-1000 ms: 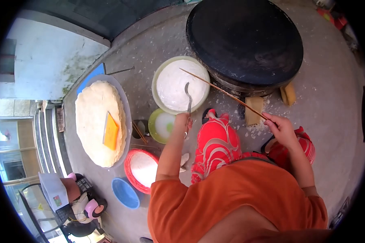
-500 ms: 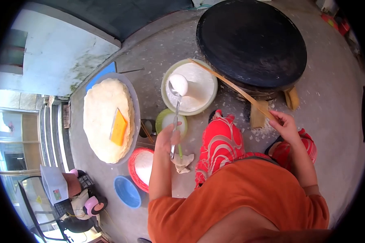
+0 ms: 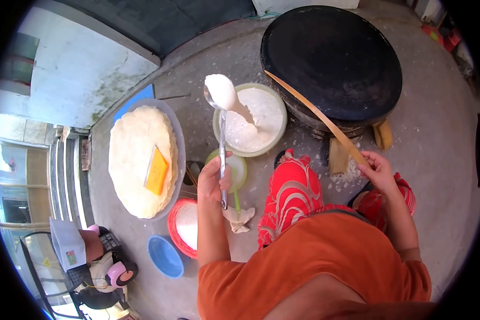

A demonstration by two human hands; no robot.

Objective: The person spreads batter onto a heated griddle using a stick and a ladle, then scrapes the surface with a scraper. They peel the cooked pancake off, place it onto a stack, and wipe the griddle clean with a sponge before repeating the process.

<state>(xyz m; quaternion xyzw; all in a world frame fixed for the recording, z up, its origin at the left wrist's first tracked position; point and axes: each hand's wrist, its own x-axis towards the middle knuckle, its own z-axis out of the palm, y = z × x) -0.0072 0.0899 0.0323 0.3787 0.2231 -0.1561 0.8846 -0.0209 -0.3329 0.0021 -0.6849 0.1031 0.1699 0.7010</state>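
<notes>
My left hand (image 3: 213, 177) is closed on the handle of a long metal ladle (image 3: 223, 138). A heaped lump of white batter (image 3: 221, 90) fills the ladle's bowl and hangs over its side, raised by the left rim of a wide basin (image 3: 217, 130). More white batter (image 3: 258, 114) lies in that basin, with a scooped hollow. My right hand (image 3: 377, 169) grips one end of a long, thin wooden spreader (image 3: 322, 120). The spreader's far tip reaches the left edge of a large round black griddle (image 3: 330, 61), whose top is bare.
At left a round tray (image 3: 180, 144) bears a stack of pale flatbreads (image 3: 136, 160) with an orange scraper (image 3: 156, 173) on top. Near my left arm are a green bowl (image 3: 242, 173), a red basin (image 3: 172, 226), a blue basin (image 3: 165, 257) and a cloth (image 3: 239, 218).
My left hand has lifted the loaded ladle up and to the left, from over the batter to the basin's rim. The wooden spreader has shifted slightly right and its tip is nearer the griddle.
</notes>
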